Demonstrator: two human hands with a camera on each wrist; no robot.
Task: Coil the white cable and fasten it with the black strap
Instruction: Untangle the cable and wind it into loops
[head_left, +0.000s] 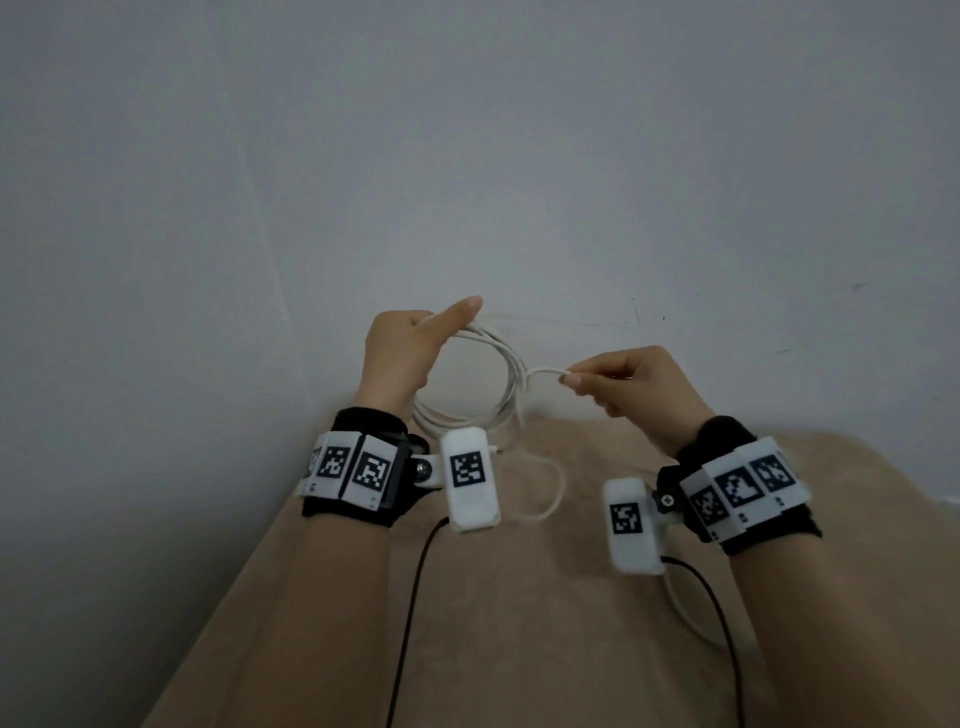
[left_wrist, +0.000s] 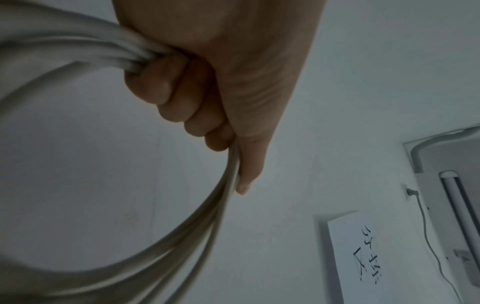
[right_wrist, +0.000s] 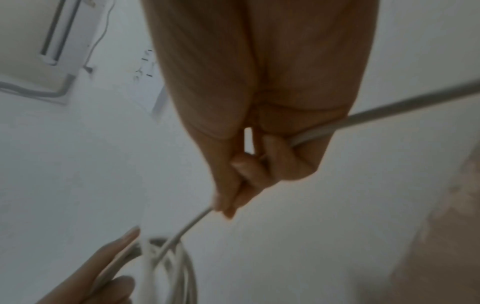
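A tan blanket-covered surface meets a grey-white wall at its far edge. Above that edge, in the air, hangs the white cable, wound in several round loops. The left hand grips the loops at their top, fingers curled round them, forefinger straight. The right hand pinches the free strand just beside the coil.

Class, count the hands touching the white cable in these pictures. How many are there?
2. The left hand grips the coiled loops of the cable; the right hand pinches a single loose strand beside the coil.
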